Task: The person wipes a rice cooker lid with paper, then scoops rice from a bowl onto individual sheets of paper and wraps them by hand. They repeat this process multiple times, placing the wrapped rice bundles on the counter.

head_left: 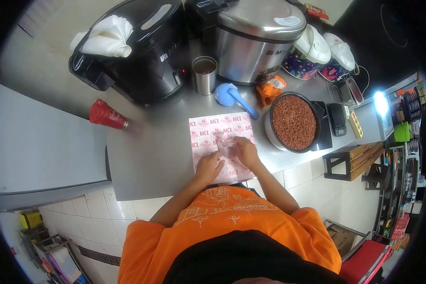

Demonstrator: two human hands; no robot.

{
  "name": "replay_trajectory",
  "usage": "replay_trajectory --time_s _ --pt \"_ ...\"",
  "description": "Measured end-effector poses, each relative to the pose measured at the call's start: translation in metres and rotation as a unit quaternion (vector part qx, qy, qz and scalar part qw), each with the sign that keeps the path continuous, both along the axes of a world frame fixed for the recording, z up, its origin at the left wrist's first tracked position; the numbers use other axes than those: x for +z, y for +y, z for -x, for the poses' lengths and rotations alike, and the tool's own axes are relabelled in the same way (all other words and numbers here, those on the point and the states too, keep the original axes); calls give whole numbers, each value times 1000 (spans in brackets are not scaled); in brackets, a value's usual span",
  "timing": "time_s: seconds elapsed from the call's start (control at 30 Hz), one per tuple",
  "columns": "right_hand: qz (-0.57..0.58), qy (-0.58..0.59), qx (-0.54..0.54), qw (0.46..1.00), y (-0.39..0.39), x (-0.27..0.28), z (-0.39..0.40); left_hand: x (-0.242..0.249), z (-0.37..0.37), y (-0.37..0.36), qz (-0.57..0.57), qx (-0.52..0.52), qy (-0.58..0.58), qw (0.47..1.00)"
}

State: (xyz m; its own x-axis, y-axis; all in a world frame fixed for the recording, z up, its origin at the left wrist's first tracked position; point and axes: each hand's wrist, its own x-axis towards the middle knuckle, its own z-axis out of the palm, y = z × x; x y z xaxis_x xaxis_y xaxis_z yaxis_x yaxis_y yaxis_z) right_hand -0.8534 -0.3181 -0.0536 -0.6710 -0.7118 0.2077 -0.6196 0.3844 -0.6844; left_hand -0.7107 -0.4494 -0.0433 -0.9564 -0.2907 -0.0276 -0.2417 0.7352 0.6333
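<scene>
A stack of pink-and-white printed paper (201, 124) lies on the steel counter (146, 161) in front of me. Over it, my right hand (245, 150) has its fingers closed on a crumpled piece of the same printed wrap (226, 146). My left hand (209, 166) rests at the paper's left-centre, beside the wrap, its thumb and fingers slightly apart. Whether its fingertips grip the wrap cannot be made out. Right of the paper stands a round pot (294, 122) of reddish-brown grains. Behind the paper lies a blue scoop (232, 97).
A steel cup (204, 75) stands behind, before a black cooker (142, 52) and a steel cooker (260, 42). A red tumbler (108, 113) is at the left. An orange packet (270, 90), a black scale (337, 119) and a power strip (356, 125) are at the right.
</scene>
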Motion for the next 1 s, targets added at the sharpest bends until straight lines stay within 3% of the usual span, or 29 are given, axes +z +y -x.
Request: replay_trajectory --time_s 0.03,0.07,0.17,0.2,0.23,0.33,0.47,0.53,0.6,0.73,0.8,0.93,1.0 --pt "22 -109 -13 994 1 4 5 10 4 7 -92 0 -13 996" --pt "24 -108 -13 994 3 8 11 16 8 12 -184 1 -24 983" --pt "-9 -99 3 995 3 17 26 13 18 17 -80 -54 115 989" --pt "-20 -153 -11 988 2 13 30 12 21 18 -29 -76 181 980" --pt "-30 -208 -26 977 2 10 33 11 24 17 -28 -76 181 980" --pt "-13 -150 -30 988 -6 0 39 0 36 9 -75 -19 100 992" --pt "-46 -89 -59 993 -16 -12 50 -4 54 0 12 -31 26 999" --pt "-5 -2 -61 998 -13 -20 57 -4 59 2 47 -37 -1 998" --pt "11 -15 -86 996 -8 -26 56 -6 63 1 126 -61 -25 990" --pt "41 -22 -150 988 3 -34 49 -16 64 -9 112 -48 -37 992" --pt "33 -24 -155 987 5 -35 49 -14 66 -15 124 -58 -99 986" --pt "49 -74 -139 986 1 -12 39 -3 77 -15 196 -104 -34 975" --pt "32 -57 -130 989 -2 3 34 4 86 -11 137 -192 34 971"
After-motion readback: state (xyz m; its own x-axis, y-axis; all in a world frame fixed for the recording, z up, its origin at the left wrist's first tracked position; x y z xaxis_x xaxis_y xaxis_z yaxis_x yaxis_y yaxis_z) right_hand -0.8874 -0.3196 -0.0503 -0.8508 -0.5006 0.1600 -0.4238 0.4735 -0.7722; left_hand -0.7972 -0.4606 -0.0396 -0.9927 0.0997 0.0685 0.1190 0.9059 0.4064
